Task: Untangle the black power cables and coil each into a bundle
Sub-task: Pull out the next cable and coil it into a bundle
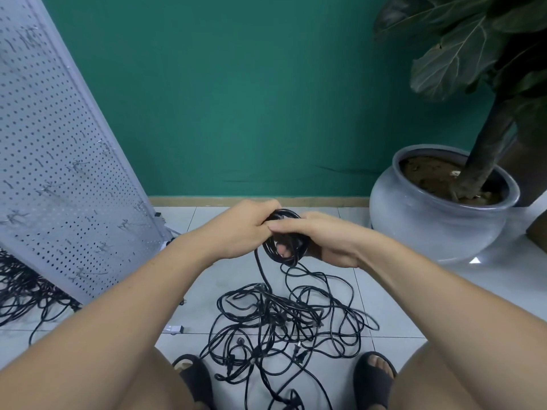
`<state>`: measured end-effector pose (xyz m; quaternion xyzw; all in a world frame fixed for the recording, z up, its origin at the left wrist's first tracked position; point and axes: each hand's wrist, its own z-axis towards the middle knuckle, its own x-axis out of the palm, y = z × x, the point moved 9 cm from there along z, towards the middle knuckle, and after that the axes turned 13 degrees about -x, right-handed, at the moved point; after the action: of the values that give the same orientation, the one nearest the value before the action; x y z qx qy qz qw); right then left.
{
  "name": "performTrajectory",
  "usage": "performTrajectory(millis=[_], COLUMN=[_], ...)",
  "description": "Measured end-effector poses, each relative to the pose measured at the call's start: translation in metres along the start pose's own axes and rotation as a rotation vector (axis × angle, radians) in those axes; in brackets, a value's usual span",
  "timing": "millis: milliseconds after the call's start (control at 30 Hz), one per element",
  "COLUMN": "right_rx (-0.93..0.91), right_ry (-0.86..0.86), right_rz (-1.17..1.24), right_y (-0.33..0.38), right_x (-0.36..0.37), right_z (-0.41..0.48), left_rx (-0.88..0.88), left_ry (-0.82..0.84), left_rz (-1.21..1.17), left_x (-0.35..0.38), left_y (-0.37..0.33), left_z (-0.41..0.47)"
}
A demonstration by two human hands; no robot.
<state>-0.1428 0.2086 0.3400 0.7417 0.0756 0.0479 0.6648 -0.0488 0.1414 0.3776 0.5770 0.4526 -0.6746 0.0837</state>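
- Head view: the left grip (245, 229), a bare hand, has its fingers curled over the upper left rim of a small round coil of black power cable (286, 214).
- The right grip (322, 238), the other bare hand, clasps the same coil from its right side. One digit lies across the coil's face, and a fingertip shows through the opening.
- The coil sits between the two grips and touches both, held up above the floor.
- One loose black strand (262, 270) drops from the coil's left edge, just under the left grip, into the heap below.
- A tangled heap of black power cables (284, 324) lies on the pale tiled floor (399, 306), directly below both grips and between two dark slip-on sandals (374, 380). Several plugs show in it; how many separate cables it holds cannot be told.
- A second mass of black cable (20, 288) lies well to the left of the left grip, at the foot of a leaning white perforated metal panel (59, 143).
- A small white block (174, 329) lies on the floor below the left grip.
- One round grey ceramic pot (429, 226) with a large-leaved plant (450, 54) stands to the right of the right grip.
- Count: two grips, one held coil, two heaps on the floor.
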Motion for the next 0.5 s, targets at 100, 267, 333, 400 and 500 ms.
performTrajectory(millis=[100, 267, 333, 400, 500], right_rx=[-0.023, -0.082, -0.119, -0.151, -0.165], right_ry=[0.124, 0.127, 0.111, 0.098, 0.083], right_rz=[0.035, 0.143, 0.185, 0.253, 0.339], right_y=[0.003, 0.010, 0.015, 0.021, 0.024], right_x=[0.011, 0.018, 0.014, 0.010, 0.010], right_z=[-0.002, 0.000, 0.002, 0.004, 0.004], left_rx=[0.011, -0.018, -0.033, -0.065, -0.153], left_ry=[-0.019, 0.005, 0.091, 0.169, 0.339], left_rz=[0.048, -0.063, -0.263, -0.454, -0.559], left_x=[-0.008, -0.012, -0.005, 0.003, 0.016], left_y=[0.003, 0.021, 0.024, 0.028, 0.041], left_z=[-0.002, 0.001, 0.003, 0.005, 0.003])
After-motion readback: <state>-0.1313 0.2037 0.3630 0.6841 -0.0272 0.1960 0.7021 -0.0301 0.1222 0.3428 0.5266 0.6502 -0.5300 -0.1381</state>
